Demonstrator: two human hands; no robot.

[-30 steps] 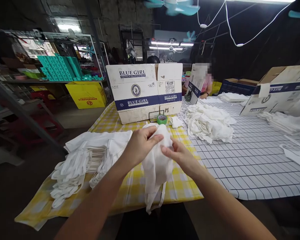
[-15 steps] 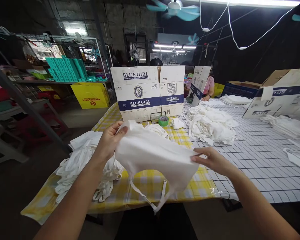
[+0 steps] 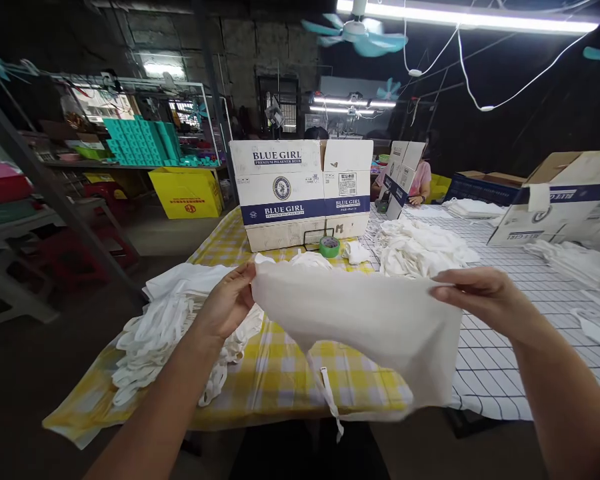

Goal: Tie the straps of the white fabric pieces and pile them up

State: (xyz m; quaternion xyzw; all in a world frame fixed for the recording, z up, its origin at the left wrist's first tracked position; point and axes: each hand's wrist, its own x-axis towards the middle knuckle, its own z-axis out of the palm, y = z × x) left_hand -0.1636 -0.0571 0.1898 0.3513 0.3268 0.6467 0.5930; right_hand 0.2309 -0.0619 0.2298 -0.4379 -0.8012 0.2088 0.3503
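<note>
A white bra (image 3: 350, 307) with thin adjustable straps is stretched out in the air between my two hands. My left hand (image 3: 230, 297) pinches its upper left corner. At the upper right edge, my right hand (image 3: 480, 300) grips the fabric between thumb and fingers. The straps hang down towards the table's front edge, a small slider showing on one. Beside my left forearm lies a pile of white garments with straps (image 3: 165, 333). Behind the stretched fabric are more white pieces, partly hidden.
A beer carton (image 3: 300, 193) stands at the back, with a roll of green tape (image 3: 329, 247) before it. A heap of white garments (image 3: 423, 247) lies on the checked cloth (image 3: 500, 360) to the right. Across the table sits a person in pink (image 3: 421, 181) behind another carton.
My right hand has moved right and up, pulling the bra wider and flatter. My left hand keeps its corner, slightly lower in view. The straps have swung to the right.
</note>
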